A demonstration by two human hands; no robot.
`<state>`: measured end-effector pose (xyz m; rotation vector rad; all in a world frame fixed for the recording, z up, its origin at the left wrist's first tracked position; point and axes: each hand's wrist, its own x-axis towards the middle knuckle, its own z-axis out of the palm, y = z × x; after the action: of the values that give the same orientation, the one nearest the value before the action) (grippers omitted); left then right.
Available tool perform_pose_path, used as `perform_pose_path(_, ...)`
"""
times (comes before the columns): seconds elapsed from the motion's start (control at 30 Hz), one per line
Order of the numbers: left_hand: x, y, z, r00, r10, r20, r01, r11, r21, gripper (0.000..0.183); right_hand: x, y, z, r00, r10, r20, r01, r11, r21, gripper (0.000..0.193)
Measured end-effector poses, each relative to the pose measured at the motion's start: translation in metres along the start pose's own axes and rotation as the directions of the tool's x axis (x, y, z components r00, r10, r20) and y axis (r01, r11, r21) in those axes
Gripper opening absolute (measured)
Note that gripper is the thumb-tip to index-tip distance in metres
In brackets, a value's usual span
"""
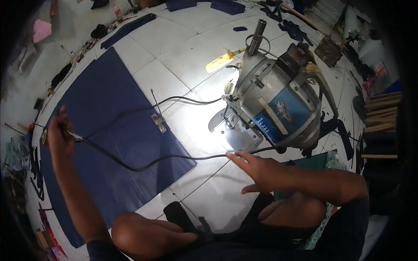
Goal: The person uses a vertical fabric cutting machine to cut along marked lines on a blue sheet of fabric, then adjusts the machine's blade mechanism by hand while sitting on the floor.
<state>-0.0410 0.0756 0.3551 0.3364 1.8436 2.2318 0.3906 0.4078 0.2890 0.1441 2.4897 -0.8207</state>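
Right hand (263, 172), fingers loosely extended and nothing gripped, is held at the black cable (163, 158), contact uncertain; a farther length is gripped in the curled fingers of the left hand (61, 132), apparently so that slack is kept off the machine (278, 95). The machine is set on white tiles (174, 56), its lit plate (237, 137) turned toward a flat-laid blue sheet (100, 108). Brown rods (383, 113) are stacked at the right; farther off, dark offcuts (128, 30) and a bottle (118, 13) are left along the edge.
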Motion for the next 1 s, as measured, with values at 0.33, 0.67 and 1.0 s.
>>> perform_pose_path(0.33, -0.002, 0.134, 0.197, 0.835, 0.269, 0.479, -0.297, 0.955, -0.019, 0.035, 0.058, -0.016, 0.012, 0.907, -0.337, -0.253, 0.377, 0.917, 0.128, 0.114)
perform_pose_path(0.67, -0.057, 0.187, 0.351, 0.687, 0.218, 0.694, -0.358, 0.932, 0.061, 0.017, 0.023, -0.093, -0.025, 0.875, -0.275, -0.399, 0.480, 0.382, 0.790, 0.032)
perform_pose_path(1.0, -0.141, 0.192, 0.439, 0.327, 0.109, 0.939, -0.354, 0.935, 0.015, 0.014, -0.063, -0.100, -0.074, 0.700, -0.193, -0.687, 0.501, 0.819, 0.281, 0.029)
